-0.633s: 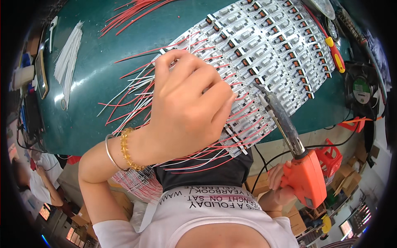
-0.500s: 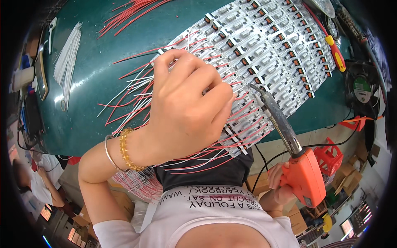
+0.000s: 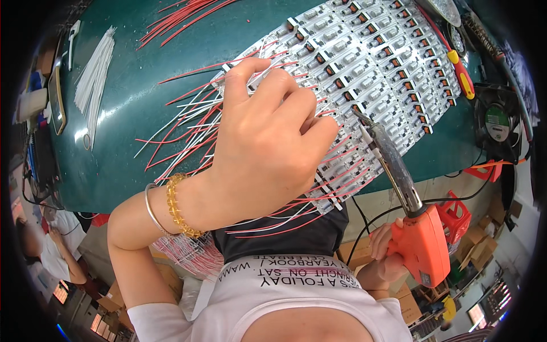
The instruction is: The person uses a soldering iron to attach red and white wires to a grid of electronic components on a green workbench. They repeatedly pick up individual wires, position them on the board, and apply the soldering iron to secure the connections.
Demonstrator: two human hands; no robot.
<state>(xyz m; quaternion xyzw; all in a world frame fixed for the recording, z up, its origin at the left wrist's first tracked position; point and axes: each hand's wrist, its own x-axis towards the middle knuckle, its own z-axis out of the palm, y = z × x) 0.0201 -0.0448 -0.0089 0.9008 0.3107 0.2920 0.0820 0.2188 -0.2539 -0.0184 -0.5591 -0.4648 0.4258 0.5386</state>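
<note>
My left hand is over the near left part of a panel of small white circuit boards, its fingers curled downward. The thumb and most fingertips are hidden, so what they hold, if anything, does not show. Red and white wires fan out to the left from under this hand. At the lower right, my right hand is wrapped round the orange handle of a soldering gun. The dark metal barrel slants up and left, and its tip is over the boards, just right of my left hand.
White wires and red wires lie in bundles on the green table. A phone, a red-and-yellow screwdriver and a black fan sit toward the sides. A black cable loops below the table edge.
My left hand has shifted slightly right, its fingers a little more spread. The soldering gun's tip has moved slightly right and up. A white wire that stood by the index finger no longer shows.
</note>
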